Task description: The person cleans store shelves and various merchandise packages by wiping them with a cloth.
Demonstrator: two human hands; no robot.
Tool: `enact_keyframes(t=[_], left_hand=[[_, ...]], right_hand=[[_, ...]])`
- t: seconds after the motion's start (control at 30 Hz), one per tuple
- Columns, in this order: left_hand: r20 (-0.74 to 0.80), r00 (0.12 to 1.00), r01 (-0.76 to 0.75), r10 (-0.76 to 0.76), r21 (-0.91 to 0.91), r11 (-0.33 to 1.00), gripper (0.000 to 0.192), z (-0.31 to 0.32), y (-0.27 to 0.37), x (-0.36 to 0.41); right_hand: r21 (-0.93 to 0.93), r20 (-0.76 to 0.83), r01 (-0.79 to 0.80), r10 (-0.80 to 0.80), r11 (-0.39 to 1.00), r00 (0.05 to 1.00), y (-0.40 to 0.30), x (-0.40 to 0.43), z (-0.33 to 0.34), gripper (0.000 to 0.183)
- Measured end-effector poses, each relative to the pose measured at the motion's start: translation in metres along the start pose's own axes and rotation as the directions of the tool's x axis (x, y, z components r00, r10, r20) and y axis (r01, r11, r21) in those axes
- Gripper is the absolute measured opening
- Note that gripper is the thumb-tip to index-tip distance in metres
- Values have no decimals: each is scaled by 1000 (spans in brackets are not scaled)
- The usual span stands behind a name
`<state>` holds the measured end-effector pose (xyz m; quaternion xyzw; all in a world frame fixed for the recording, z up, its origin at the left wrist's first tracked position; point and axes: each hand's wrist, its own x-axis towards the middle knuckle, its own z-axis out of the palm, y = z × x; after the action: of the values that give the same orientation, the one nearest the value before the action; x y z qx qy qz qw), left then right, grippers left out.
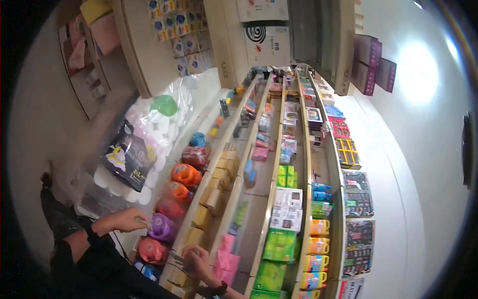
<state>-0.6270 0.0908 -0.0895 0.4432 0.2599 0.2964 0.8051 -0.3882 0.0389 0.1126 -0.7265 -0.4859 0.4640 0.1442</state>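
Observation:
The view lies on its side, with the floor at the left and the ceiling at the right. My left hand (pixel 125 220), fingers bent together, is next to a purple detergent bottle (pixel 163 226) on the lowest shelf; I cannot tell whether it touches the bottle or holds something small. In front of the shelf with brown packs, my right hand (pixel 197 258) is curled, and blur hides what may be in it. A pink-red bottle (pixel 152 250) stands beside the purple one, and orange bottles (pixel 186 174) sit farther along the row.
Clear plastic bags of white rolls (pixel 160 125), with a black printed pack (pixel 129 160) on them, lie along the shelf base. Pink packs (pixel 226 261) and green tissue packs (pixel 274 276) fill higher shelves. A thin black cable (pixel 120 244) hangs near my body.

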Motion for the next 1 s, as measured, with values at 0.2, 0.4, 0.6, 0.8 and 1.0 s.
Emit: enact_keyframes(t=[0.2,0.4,0.6,0.8,1.0], left_hand=[[111,940,-341,323,233,911,32,4,-20,3],[119,967,-253,224,410,876,35,-29,26,-71],[199,979,-123,47,394,911,46,-58,87,-133],[329,941,-194,77,340,920,37,-52,63,-142],[274,943,-53,-188,681,731,32,-41,51,-125]], right_hand=[[-312,126,197,-165,929,978,-6,9,50,28],[-140,435,400,-306,906,847,-13,26,148,63],[-100,434,204,-142,974,890,-11,9,194,38],[43,357,89,-98,995,929,6,-19,210,22],[102,360,183,-208,978,910,47,-21,203,21]])
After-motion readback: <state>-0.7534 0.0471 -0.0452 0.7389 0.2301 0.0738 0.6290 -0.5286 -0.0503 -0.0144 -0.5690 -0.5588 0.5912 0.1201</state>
